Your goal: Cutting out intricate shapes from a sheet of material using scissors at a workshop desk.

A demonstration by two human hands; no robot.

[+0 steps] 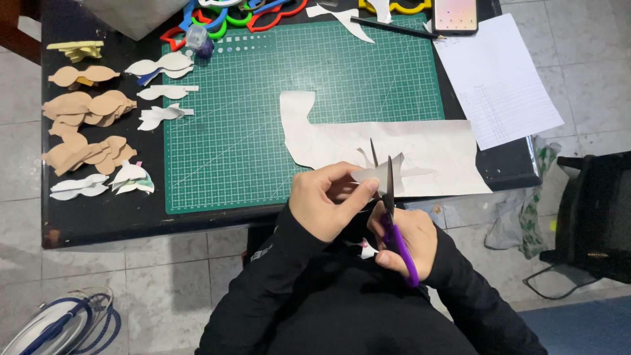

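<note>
My left hand [327,199] pinches a small white paper cutout [373,175] at the near edge of the table. My right hand [405,241] grips purple-handled scissors [392,217], blades open and pointing away from me, cutting into that cutout. Just beyond lies a large white paper sheet [434,148] with shapes cut from it, partly on a green cutting mat [263,112].
Tan and white cut shapes [89,131] are stacked along the black table's left side. Coloured plastic templates [230,16], a pencil [391,27], a phone [455,14] and a lined sheet [496,75] sit at the back. A black chair [591,217] stands at right.
</note>
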